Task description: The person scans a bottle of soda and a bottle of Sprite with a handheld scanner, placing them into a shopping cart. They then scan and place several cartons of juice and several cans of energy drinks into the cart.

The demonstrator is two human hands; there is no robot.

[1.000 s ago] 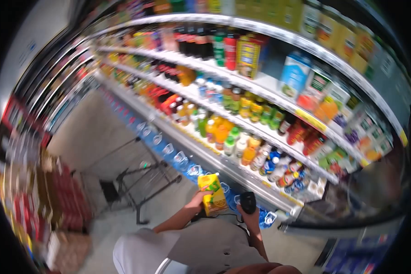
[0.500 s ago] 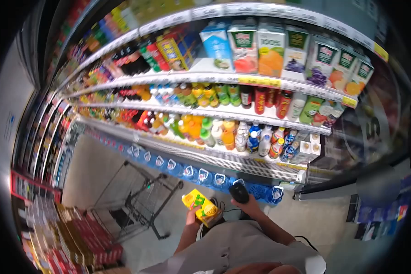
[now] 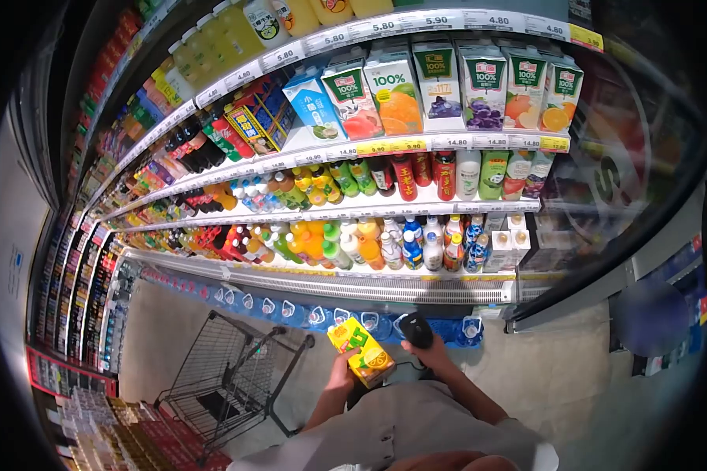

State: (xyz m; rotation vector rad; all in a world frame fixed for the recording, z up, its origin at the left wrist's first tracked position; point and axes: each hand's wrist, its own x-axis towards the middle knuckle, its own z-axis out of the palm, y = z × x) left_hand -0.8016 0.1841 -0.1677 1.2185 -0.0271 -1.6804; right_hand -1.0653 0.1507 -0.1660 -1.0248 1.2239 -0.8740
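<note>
My left hand (image 3: 342,370) is closed around the side of a yellow drink carton (image 3: 361,351) with green lettering and a lemon slice on its face. The carton is tilted in front of my body. To its right, my right hand (image 3: 432,353) grips a black handheld barcode scanner (image 3: 415,330), its rounded head pointing up and away from me. A dark cable shows below the scanner. Carton and scanner are apart, with a small gap between them. Beyond both hands runs a row of large blue-capped water bottles (image 3: 294,313) on the floor.
Shelves of juice cartons (image 3: 397,93) and bottled drinks (image 3: 369,243) rise ahead, with a price rail (image 3: 385,147) along each edge. A wire shopping cart (image 3: 220,377) stands at left. Stacked boxes (image 3: 145,428) are at lower left. A dark cooler door frame (image 3: 581,294) juts out at right.
The view has turned, so the shelves sit further left and look sharper. The yellow carton has moved slightly up and right, nearer the scanner. Both hands keep their hold.
</note>
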